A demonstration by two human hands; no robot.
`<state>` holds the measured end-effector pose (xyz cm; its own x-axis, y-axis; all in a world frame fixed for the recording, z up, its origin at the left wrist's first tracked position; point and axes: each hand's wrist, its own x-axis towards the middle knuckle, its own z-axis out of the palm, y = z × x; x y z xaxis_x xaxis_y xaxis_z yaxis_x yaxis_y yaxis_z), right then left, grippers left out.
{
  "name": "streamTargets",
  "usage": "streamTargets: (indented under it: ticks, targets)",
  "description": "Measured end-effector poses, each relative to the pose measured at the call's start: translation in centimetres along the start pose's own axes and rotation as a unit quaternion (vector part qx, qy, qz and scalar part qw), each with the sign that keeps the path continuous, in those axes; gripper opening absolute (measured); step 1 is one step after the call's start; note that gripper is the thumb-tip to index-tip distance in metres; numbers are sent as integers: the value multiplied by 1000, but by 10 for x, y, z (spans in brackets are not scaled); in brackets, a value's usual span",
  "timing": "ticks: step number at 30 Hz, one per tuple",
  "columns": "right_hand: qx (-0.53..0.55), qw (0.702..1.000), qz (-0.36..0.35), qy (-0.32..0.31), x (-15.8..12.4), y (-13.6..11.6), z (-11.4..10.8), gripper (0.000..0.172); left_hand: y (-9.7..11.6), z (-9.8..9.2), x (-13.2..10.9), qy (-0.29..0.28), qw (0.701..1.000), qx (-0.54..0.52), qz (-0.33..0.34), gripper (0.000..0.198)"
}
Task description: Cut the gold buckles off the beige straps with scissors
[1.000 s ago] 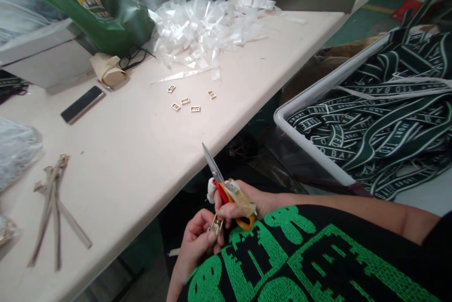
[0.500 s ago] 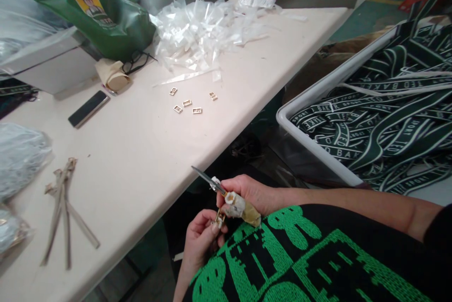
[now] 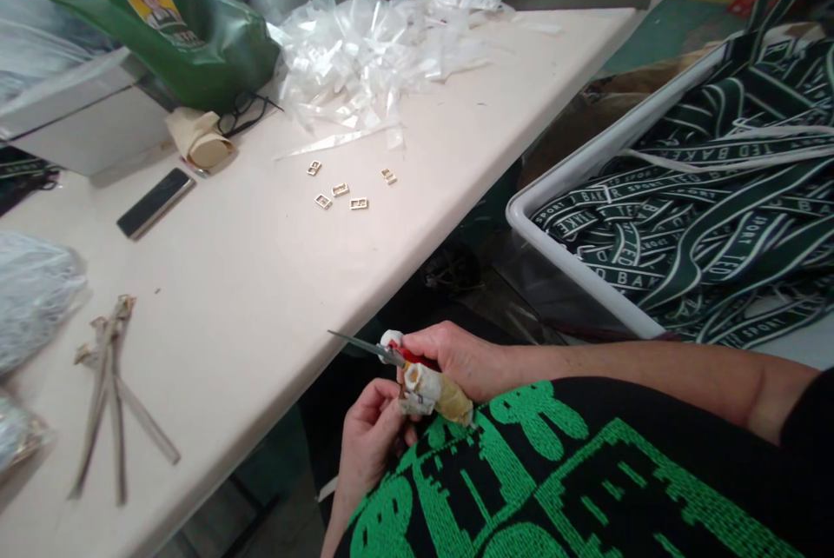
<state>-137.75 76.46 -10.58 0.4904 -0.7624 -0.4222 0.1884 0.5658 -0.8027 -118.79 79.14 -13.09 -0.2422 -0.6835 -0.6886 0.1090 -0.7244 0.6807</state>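
My right hand (image 3: 466, 360) is closed around a pair of scissors (image 3: 366, 344). Their grey blades point left, toward the table edge, and white and tan wrapping covers the handle, with a bit of red beside it. Close against the wrapped handle, my left hand (image 3: 370, 429) is pinched shut at the fingertips. The small gold buckle it holds is now almost wholly hidden behind the wrapping. Both hands are low in front of the black and green top. Several similar gold buckles (image 3: 359, 204) lie on the table (image 3: 261, 280).
Clear plastic scraps (image 3: 365, 54) are heaped at the back, by a green pouch (image 3: 195, 45). A phone (image 3: 156, 203), glasses (image 3: 248, 112) and tan strips (image 3: 117, 401) lie leftward. On the right, a white bin (image 3: 573, 262) holds green lettered straps (image 3: 704, 254).
The scissors have tilted, their tip moving left and slightly down, and red shows at the handle. The wrapped handle has shifted left over the buckle in my left hand. The view has turned slightly.
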Motion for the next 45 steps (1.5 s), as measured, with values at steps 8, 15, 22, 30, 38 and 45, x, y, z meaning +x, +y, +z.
streamTargets:
  ticks: [8, 15, 22, 30, 38, 45]
  targets:
    - [-1, 1000, -15, -22, 1, 17, -9, 26, 1, 2, -3, 4, 999, 28, 22, 56]
    - [-20, 998, -51, -27, -1, 15, -6, 43, -6, -4, 2, 0, 999, 22, 25, 56]
    - [2, 999, -27, -37, -1, 14, -5, 52, -3, 1, -4, 14, 999, 25, 38, 56]
    - [7, 998, -46, -42, -1, 15, -6, 43, -3, 2, -8, 30, 999, 5, 32, 54]
    - [129, 992, 7, -13, 4, 20, -4, 38, 4, 5, -12, 27, 999, -13, 19, 51]
    - [89, 996, -12, 4, 5, 21, -6, 33, 1, 0, -8, 10, 998, -46, 32, 45]
